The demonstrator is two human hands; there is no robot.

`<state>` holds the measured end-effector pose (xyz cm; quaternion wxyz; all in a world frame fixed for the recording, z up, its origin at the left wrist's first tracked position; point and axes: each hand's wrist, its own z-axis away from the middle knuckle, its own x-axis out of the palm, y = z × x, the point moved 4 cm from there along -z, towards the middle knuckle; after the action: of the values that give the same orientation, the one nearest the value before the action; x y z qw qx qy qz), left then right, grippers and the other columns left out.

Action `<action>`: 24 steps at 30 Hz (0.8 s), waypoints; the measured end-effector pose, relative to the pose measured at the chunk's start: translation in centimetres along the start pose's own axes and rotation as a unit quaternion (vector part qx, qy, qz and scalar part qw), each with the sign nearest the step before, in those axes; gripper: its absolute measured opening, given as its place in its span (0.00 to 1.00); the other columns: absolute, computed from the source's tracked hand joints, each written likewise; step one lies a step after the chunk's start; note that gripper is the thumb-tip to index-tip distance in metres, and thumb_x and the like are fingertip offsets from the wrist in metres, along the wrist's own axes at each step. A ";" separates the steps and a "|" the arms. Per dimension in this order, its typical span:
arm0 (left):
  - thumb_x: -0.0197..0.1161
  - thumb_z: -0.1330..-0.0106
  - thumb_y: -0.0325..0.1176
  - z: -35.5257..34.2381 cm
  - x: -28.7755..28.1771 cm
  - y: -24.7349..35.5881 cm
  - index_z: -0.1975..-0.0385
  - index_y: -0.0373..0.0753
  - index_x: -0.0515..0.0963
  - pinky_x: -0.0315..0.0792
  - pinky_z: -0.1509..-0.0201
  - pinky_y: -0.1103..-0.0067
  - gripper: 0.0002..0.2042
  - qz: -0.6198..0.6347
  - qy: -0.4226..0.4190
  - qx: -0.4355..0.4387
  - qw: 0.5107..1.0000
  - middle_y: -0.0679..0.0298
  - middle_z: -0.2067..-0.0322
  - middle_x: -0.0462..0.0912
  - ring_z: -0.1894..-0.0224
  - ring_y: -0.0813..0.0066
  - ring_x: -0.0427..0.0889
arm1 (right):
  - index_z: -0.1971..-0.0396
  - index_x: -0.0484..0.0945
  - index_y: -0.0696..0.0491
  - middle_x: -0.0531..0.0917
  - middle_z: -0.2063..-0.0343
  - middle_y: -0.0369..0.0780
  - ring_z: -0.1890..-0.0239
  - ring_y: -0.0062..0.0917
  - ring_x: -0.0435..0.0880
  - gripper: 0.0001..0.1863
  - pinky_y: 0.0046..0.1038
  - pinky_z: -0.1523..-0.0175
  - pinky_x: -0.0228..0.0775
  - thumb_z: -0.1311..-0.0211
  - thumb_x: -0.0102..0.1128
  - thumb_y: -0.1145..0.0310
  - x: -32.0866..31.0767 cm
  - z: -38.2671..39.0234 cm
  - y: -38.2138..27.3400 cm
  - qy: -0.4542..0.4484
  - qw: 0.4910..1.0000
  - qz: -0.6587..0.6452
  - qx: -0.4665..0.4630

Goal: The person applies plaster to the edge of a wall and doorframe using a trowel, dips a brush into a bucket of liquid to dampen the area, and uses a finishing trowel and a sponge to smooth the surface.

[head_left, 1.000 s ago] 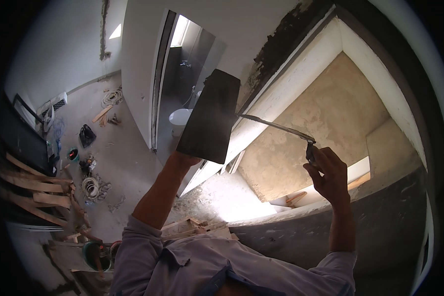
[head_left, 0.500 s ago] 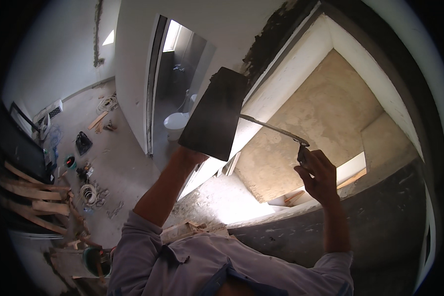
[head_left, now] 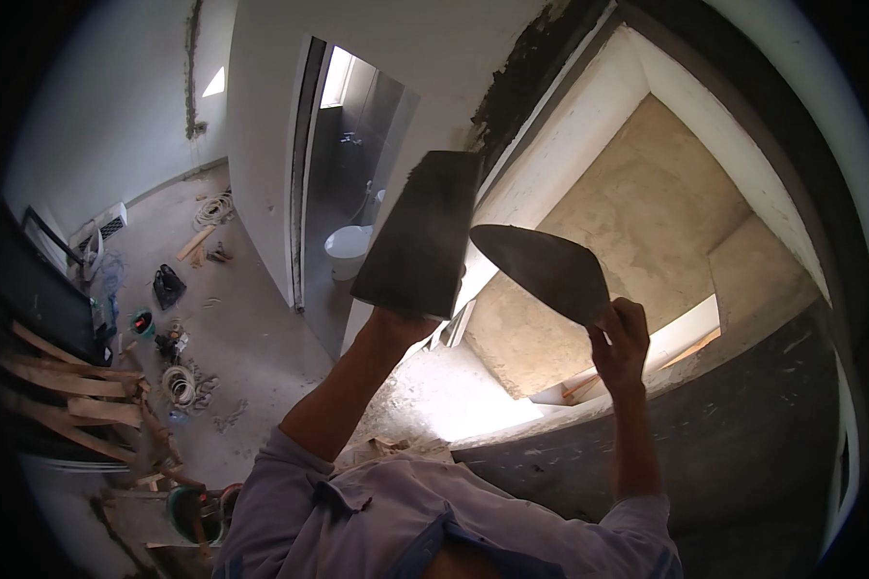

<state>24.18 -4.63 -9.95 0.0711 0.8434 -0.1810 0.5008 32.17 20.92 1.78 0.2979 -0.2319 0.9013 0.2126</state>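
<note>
My left hand (head_left: 401, 331) is closed underneath a dark, flat, tapering plasterer's hawk (head_left: 420, 236), raised in front of me; its handle and most of my fingers are hidden behind it. A ragged dark crust shows along its upper left edge. My right hand (head_left: 622, 343) grips a pointed trowel (head_left: 546, 270) at its handle end. The trowel's broad dark blade shows flat, its tip pointing left at the hawk's right edge; I cannot tell whether they touch. Just beyond the hawk, rough dark mortar (head_left: 517, 82) runs along the wall beside the frame of an opening.
On the right, a large framed opening (head_left: 570, 159) has a dark ledge (head_left: 705, 425) along its near side. A doorway at centre left shows a white toilet (head_left: 348, 246). Coiled cable (head_left: 178, 384), a black bag (head_left: 169, 286), wood strips (head_left: 87, 386) and a bucket (head_left: 188, 511) lie to the left.
The trowel has turned from edge-on to showing its broad face. My left hand and the hawk have shifted slightly right and down; my right hand has moved slightly left.
</note>
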 end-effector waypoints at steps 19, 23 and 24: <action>0.55 0.29 0.39 -0.7 -3.6 4.2 0.46 0.40 0.72 0.79 0.52 0.78 0.16 -0.078 -0.117 -0.026 0.990 0.64 0.53 0.80 0.54 0.73 0.81 | 0.53 0.77 0.57 0.76 0.78 0.37 0.81 0.20 0.72 0.14 0.23 0.75 0.67 0.35 0.53 0.68 -2.6 -2.5 1.0 -0.386 0.793 -0.288 0.372; 0.55 0.30 0.36 -1.6 -1.5 4.3 0.47 0.39 0.72 0.78 0.51 0.77 0.15 -0.243 -0.121 0.036 0.962 0.63 0.54 0.79 0.54 0.73 0.80 | 0.51 0.76 0.58 0.78 0.71 0.42 0.70 0.26 0.79 0.20 0.24 0.68 0.72 0.46 0.63 0.78 -6.7 -3.7 -0.5 -0.216 0.959 -0.109 0.149; 0.56 0.30 0.35 -1.8 -0.9 4.4 0.47 0.38 0.72 0.78 0.50 0.76 0.15 -0.288 -0.112 0.047 0.950 0.63 0.54 0.78 0.54 0.73 0.80 | 0.51 0.76 0.57 0.78 0.71 0.42 0.70 0.27 0.79 0.21 0.25 0.68 0.73 0.47 0.64 0.78 -6.8 -4.1 -1.2 -0.185 0.968 -0.107 0.131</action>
<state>20.66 -7.96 -10.18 0.1518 0.9128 0.0867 0.3691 35.91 19.78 8.75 0.5086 -0.2427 0.8202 0.0983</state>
